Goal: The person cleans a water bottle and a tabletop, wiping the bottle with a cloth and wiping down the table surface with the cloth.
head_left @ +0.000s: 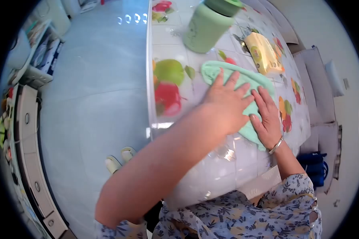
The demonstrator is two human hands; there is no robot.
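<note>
The pale green cloth lies flattened on the fruit-printed table cover, under 2 bare hands, and looks light, limp and hard to damage. The left hand presses on its middle with the fingers spread, and the right hand, with a bracelet at the wrist, lies along its right side; neither is clenched and no fold is pinched, so the contact appears to be downward pressure from palms and fingers. Being so soft, the cloth would likely ruck up if pushed from 1 edge only, so a flat, spread palm should steady it best, while the free rim at the far left or the corner nearest the body would be the easy places to pinch and lift. The cover shines and is probably slick, letting the cloth slide readily. Ahead stands a green bottle, near the cloth's far rim but apart from it, and tall enough to be knocked. A yellow packet lies just beyond the far right side; the blur and curved view make it hard to say whether they touch. The widest room is leftward, toward the straight table edge, and back toward the body.
</note>
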